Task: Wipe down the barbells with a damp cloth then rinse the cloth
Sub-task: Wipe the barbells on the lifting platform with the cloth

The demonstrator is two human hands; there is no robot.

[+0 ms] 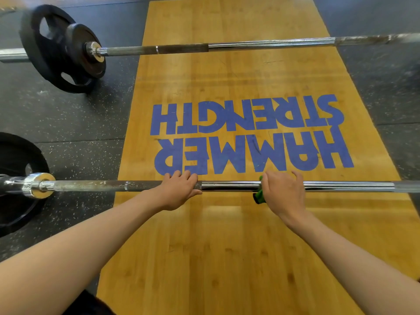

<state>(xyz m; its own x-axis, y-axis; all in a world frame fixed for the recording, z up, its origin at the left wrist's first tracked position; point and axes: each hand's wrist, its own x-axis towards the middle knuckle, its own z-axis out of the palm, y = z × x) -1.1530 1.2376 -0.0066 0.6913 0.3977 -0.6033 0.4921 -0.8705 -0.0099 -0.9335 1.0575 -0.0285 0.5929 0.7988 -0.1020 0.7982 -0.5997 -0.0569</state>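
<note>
the near barbell lay across the wooden platform, left hand curled over its knurling to steady it, right hand clamping a green cloth round the smooth shaft. long firm strokes would suit; open bar ran rightward, the collar ending the left

I count two barbells: the near barbell across the six o'clock half of my view and the far barbell up toward twelve. Black weight plates come to three: a large plate with a smaller plate against it at ten o'clock, and one near plate at eight. Two hands of mine, my left hand and my right hand. One green cloth. One wooden platform, bearing two printed words.
</note>
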